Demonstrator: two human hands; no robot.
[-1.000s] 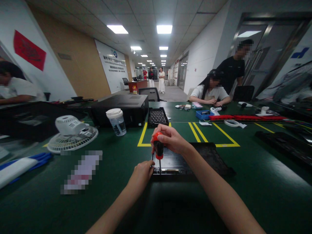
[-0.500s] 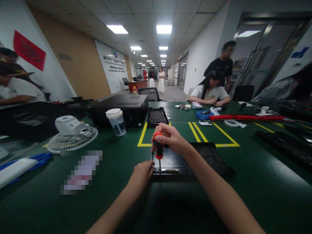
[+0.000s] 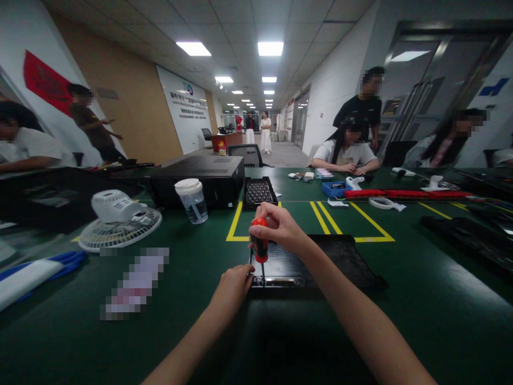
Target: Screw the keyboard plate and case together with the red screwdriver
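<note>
A flat black panel (image 3: 320, 262) lies on the green table in front of me. My right hand (image 3: 280, 227) is closed round the red-and-black handle of a screwdriver (image 3: 259, 243), which stands upright with its tip on the panel's near left corner. My left hand (image 3: 234, 283) rests at that same corner, fingers curled against the panel's edge beside the screwdriver's shaft.
A small white fan (image 3: 118, 219) lies at the left, with a clear lidded cup (image 3: 192, 200), a black computer case (image 3: 200, 179) and a black tray of small parts (image 3: 259, 192) behind. Yellow floor-tape lines (image 3: 320, 219) mark the table. Several people sit or stand around it.
My right hand has shifted slightly on the screwdriver handle. A person at the left has walked into view, and another at the far right has moved.
</note>
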